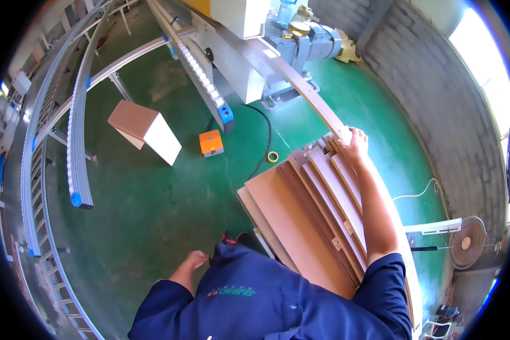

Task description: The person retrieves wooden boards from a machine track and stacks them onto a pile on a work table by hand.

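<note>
My right hand [354,146] is closed over a long, narrow wood-coloured panel [309,93], near its middle as seen here. The far end of this panel meets the machine [232,62], and its near part runs down past my right arm. Under my right forearm lies a stack of brown and pale boards [292,218] of differing widths, several with small cut-outs. My left hand [196,259] hangs low beside my body, away from the boards. Its fingers are small and partly hidden, so their state is unclear.
Roller conveyor rails [79,141] run along the left. On the green floor are an angled board piece [147,133], an orange foot pedal [211,143], a tape roll [272,157] and a black cable [268,130]. A pedestal fan [467,242] stands right, by the grey wall.
</note>
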A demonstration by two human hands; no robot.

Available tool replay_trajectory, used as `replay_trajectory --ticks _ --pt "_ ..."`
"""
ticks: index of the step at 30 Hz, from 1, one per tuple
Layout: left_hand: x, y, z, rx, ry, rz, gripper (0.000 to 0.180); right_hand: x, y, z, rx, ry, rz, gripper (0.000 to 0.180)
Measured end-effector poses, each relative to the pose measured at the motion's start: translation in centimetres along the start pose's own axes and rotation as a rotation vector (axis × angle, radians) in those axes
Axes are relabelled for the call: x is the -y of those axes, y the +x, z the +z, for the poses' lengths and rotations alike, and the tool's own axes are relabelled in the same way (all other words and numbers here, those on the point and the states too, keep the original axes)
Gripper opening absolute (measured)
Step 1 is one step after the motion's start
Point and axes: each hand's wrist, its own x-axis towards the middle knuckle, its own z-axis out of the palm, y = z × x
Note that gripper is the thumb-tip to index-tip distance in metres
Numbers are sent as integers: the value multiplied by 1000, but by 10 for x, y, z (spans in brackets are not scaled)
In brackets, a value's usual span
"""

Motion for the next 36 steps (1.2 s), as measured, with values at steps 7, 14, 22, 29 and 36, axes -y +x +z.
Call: replay_trajectory --ticks 7,14,22,29,36 --pt "-81 7 -19 -138 -606 -10 31 -5 28 17 128 -89 47 69" --pt "-75 16 -22 -139 -549 -13 30 -55 12 14 104 -33 -89 55" --pt "-47 46 -30 29 -288 -134 31 -136 -75 -47 187 8 7 65" --pt "-143 70 -54 83 -374 39 27 -215 -157 -79 213 56 129 68" --pt "-340 31 -74 162 -757 415 27 -208 -214 -135 331 115 486 66"
